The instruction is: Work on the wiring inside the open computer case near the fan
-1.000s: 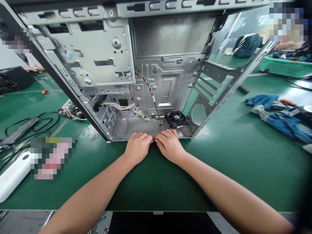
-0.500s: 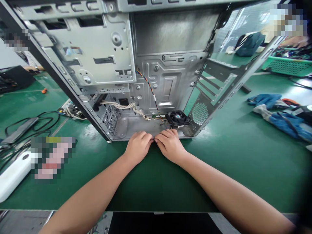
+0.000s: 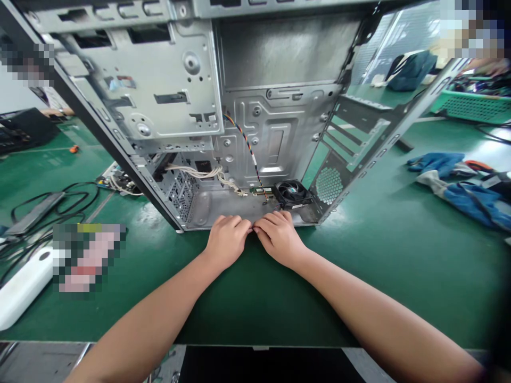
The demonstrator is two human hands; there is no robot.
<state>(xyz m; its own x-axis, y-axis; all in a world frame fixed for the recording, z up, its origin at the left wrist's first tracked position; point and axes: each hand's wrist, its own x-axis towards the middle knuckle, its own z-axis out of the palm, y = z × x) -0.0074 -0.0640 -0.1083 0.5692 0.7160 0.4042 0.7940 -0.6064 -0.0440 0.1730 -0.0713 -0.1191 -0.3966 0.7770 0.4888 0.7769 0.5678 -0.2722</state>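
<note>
Far left on the green desk (image 3: 379, 255): white device (image 3: 22, 287), tangle of black cables (image 3: 51, 202). Dead centre, open PC case (image 3: 247, 133) standing upright, white wire bundle (image 3: 199, 173) and small black fan (image 3: 293, 192) down on its floor. Left hand (image 3: 227, 242) and right hand (image 3: 279, 238) side by side at the case's near bottom edge, fingers curled under, knuckles nearly touching; whatever's pinched there, can't tell. Probably best to keep both grips low and even, clear of the sharp sheet-metal lip. Blue cloth (image 3: 459, 186) off right.
</note>
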